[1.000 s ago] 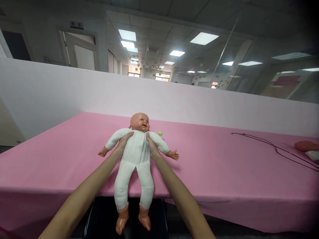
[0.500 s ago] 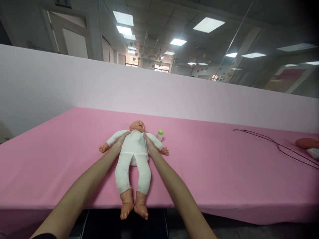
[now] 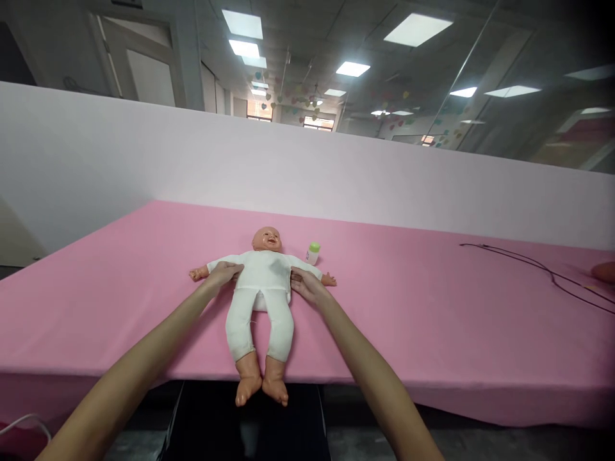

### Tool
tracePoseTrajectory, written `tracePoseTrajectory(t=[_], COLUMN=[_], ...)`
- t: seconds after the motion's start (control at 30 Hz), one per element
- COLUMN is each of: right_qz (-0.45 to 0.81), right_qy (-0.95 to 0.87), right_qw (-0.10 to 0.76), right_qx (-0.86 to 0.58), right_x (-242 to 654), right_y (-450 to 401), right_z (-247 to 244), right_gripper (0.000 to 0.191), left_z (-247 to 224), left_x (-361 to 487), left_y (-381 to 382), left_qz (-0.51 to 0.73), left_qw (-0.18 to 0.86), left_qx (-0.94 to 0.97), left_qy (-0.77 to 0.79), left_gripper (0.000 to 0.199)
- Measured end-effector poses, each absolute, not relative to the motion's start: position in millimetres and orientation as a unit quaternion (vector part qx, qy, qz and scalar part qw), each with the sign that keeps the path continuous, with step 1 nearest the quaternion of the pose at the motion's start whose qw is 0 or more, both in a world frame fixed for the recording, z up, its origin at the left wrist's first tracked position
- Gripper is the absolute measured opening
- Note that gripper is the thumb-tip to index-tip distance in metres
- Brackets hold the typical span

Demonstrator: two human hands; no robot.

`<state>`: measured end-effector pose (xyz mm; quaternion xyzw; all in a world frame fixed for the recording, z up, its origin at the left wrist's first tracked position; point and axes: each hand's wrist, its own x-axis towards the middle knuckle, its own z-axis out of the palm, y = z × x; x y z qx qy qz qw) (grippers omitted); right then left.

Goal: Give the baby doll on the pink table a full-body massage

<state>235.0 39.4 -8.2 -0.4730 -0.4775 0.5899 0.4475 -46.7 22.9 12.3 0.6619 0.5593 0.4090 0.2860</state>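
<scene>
A baby doll (image 3: 262, 272) in a white suit lies on its back on the pink-covered table (image 3: 408, 307), its head away from me and its bare feet past the front edge. My left hand (image 3: 225, 273) touches the doll's side below its arm, fingers stretched toward the torso. On the other side, my right hand (image 3: 306, 283) has its fingertips against the doll's flank under the other arm. Both hands look loose, with the fingertips partly hidden. Beside the doll's arm on the right stands a small white bottle (image 3: 312, 254) with a green cap.
A black cable (image 3: 531, 261) runs across the right of the table toward a brownish rounded object (image 3: 604, 271) at the frame edge. Behind the table rises a white partition (image 3: 307, 166) with glass above. A white cord (image 3: 29, 419) shows at lower left.
Both hands have slid outward off the doll's chest to its sides, with the thumbs no longer on its front. The doll lies flat, its face more visible. The view has shifted slightly.
</scene>
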Motion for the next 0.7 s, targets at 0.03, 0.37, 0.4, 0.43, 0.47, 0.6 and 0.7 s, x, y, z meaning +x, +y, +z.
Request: tracePoseTrajectory(t=[0.03, 0.37, 0.4, 0.43, 0.47, 0.6, 0.7], right_qz=[0.553, 0.119, 0.102, 0.087, 0.076, 0.054, 0.037], right_qy=[-0.499, -0.775, -0.785, -0.792, -0.795, -0.758, -0.717], right_qw=[0.439, 0.323, 0.301, 0.287, 0.28, 0.304, 0.344], right_qx=[-0.503, -0.53, -0.532, -0.532, -0.533, -0.575, -0.606], right_x=[241, 255, 257, 260, 262, 273, 285], right_y=[36, 30, 30, 31, 32, 45, 63], right_z=[-6, -27, -31, -33, -32, -17, -1], right_gripper=[0.017, 0.046, 0.047, 0.046, 0.044, 0.044, 0.05], left_z=[13, 1, 4, 10, 17, 51, 64], left_x=[-46, -12, -10, -8, -5, 33, 83], left_y=[22, 36, 34, 32, 30, 36, 58], left_qz=[0.412, 0.266, 0.252, 0.242, 0.24, 0.312, 0.385], left_qw=[0.274, 0.146, 0.129, 0.114, 0.106, 0.222, 0.432], left_qx=[0.662, 0.801, 0.805, 0.81, 0.817, 0.842, 0.759], left_qy=[0.562, 0.516, 0.521, 0.521, 0.513, 0.381, 0.3], left_gripper=[0.047, 0.059, 0.057, 0.054, 0.051, 0.052, 0.058])
